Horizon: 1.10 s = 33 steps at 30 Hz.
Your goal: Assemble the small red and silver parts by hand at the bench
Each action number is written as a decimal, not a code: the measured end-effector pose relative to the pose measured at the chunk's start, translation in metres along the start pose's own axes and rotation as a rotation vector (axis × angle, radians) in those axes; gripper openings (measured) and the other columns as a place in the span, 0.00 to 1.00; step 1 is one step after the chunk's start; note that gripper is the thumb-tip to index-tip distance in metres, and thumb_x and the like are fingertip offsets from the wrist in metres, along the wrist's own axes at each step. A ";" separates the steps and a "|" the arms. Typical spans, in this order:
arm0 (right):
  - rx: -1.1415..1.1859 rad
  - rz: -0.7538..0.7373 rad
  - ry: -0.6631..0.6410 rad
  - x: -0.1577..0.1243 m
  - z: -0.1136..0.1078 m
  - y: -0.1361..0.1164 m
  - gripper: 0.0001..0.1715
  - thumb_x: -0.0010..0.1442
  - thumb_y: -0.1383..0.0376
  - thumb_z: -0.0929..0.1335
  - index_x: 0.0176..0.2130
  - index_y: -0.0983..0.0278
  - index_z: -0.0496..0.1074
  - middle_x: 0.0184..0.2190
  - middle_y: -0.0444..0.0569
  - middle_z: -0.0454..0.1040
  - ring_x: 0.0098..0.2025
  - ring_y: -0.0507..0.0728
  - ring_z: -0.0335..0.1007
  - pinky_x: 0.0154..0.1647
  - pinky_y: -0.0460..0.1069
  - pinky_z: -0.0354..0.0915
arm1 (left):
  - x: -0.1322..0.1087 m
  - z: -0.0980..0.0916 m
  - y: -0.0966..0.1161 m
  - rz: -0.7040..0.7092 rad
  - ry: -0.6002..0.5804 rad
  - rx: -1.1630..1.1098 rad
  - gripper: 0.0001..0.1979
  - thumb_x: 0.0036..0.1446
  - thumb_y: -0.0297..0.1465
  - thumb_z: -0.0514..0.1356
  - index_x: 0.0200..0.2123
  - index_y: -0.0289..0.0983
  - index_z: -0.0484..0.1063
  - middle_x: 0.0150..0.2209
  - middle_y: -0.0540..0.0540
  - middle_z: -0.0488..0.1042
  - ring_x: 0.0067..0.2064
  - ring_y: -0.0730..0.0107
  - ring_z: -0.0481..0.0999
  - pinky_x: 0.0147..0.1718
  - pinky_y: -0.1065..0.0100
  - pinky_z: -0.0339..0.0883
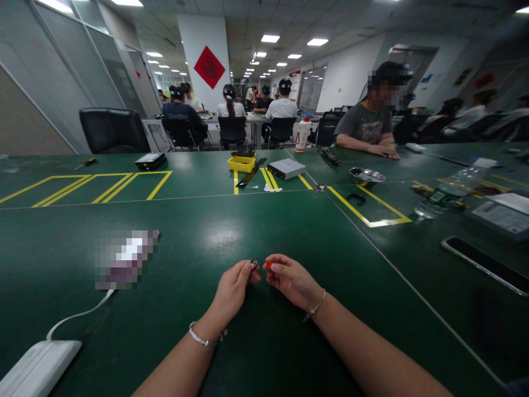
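Close together over the green table [185, 242], both of my hands pinch small things. My left hand [232, 289] is closed on a small silvery metal piece [254, 263] with a bit of red below it; its exact kind is too small to make out. A small orange piece [269, 264] sits between the thumb and fingers of my right hand [294, 282], also closed. A narrow gap separates the two pieces. Fingers partly hide both of them.
To the left lie a phone [130, 259] on a cable and a white power bank [41, 366]. Farther back stand a yellow tray [242, 164], a grey drive [286, 169] and a metal bowl [367, 176]. A plastic bottle [454, 187] and another phone [485, 264] lie right. A person [366, 124] sits opposite.
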State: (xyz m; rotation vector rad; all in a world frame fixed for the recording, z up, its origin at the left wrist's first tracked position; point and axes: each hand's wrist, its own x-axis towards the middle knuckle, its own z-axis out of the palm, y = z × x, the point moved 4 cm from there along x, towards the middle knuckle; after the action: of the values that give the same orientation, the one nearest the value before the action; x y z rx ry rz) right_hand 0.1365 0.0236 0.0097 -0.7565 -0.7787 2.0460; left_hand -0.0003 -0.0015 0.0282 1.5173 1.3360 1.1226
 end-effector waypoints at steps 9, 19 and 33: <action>-0.032 -0.018 0.033 0.002 -0.001 0.000 0.11 0.42 0.69 0.70 0.31 0.66 0.70 0.27 0.44 0.71 0.26 0.47 0.64 0.33 0.47 0.59 | 0.002 0.002 -0.005 -0.032 0.010 -0.086 0.10 0.52 0.34 0.52 0.35 0.37 0.67 0.32 0.48 0.73 0.34 0.70 0.71 0.36 0.68 0.63; -0.176 -0.094 0.148 0.000 0.002 0.003 0.12 0.40 0.65 0.71 0.30 0.65 0.71 0.28 0.45 0.70 0.29 0.49 0.64 0.35 0.48 0.59 | -0.001 -0.001 0.005 0.095 0.099 0.224 0.05 0.48 0.31 0.55 0.31 0.38 0.67 0.29 0.51 0.69 0.31 0.72 0.67 0.31 0.70 0.61; -0.458 -0.231 0.263 -0.006 0.008 -0.005 0.10 0.41 0.64 0.70 0.29 0.63 0.74 0.27 0.46 0.73 0.31 0.52 0.66 0.38 0.50 0.60 | -0.006 0.001 0.015 0.268 0.140 0.502 0.04 0.49 0.30 0.55 0.30 0.38 0.66 0.29 0.50 0.70 0.32 0.71 0.68 0.32 0.69 0.61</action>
State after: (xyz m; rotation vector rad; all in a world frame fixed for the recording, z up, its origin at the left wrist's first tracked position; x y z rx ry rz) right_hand 0.1361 0.0193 0.0200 -1.1069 -1.1379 1.5383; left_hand 0.0044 -0.0096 0.0415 2.0604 1.6298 1.1227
